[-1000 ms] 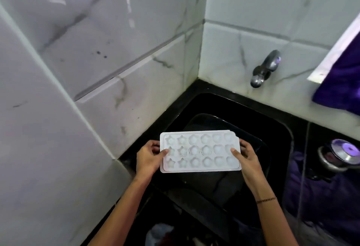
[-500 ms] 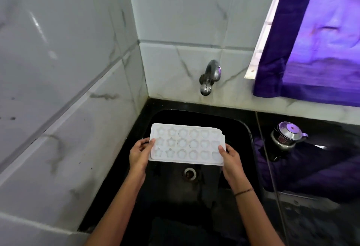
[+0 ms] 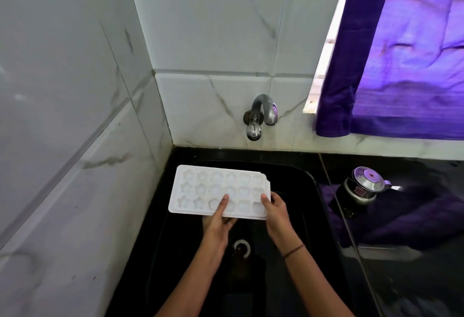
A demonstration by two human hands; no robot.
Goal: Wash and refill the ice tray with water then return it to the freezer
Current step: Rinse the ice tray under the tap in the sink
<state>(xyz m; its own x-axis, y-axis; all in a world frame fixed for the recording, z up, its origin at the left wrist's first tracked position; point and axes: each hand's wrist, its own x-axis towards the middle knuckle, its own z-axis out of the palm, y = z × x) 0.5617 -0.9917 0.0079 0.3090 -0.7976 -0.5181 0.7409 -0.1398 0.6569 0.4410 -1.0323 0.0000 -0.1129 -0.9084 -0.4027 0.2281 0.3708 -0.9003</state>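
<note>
Head view: both hands' grip closed on ice tray (image 3: 218, 191) over sink (image 3: 301, 216), seemingly level.

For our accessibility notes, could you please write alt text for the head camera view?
Two bare hands hold a white ice tray level over a black sink: the left hand at its near edge, the right hand at its right end. A dry wall tap sits above, a small kettle on the counter.

White ice tray (image 3: 216, 191), cavities up; roughly level above black sink (image 3: 298, 191).
</note>
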